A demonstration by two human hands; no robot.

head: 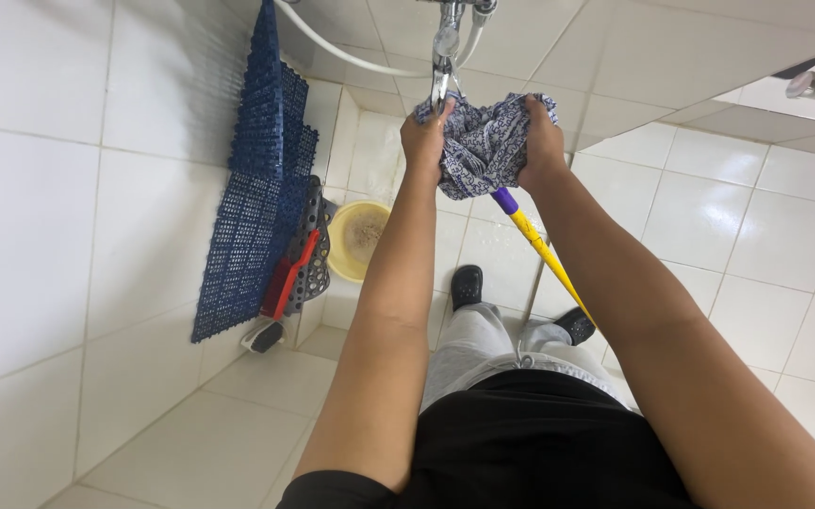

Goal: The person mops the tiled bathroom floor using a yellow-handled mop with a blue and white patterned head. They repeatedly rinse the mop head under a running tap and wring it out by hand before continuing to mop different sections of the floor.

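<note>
My left hand [423, 135] and my right hand [541, 141] both grip a bunched blue-and-white patterned cloth [485, 151] held up under a chrome tap [443, 57] on the tiled wall. The cloth sits at the top of a yellow pole with a purple collar [539, 247], which slants down toward my feet. The hands hold opposite sides of the cloth, fingers closed into the fabric.
Blue perforated mats [252, 198] lean against the left wall, with a grey mat and a red-handled tool [299, 259] beside them. A yellow basin [358, 240] sits on the white tiled floor. A white hose [332, 47] runs from the tap. Black slippers [467, 284] are on my feet.
</note>
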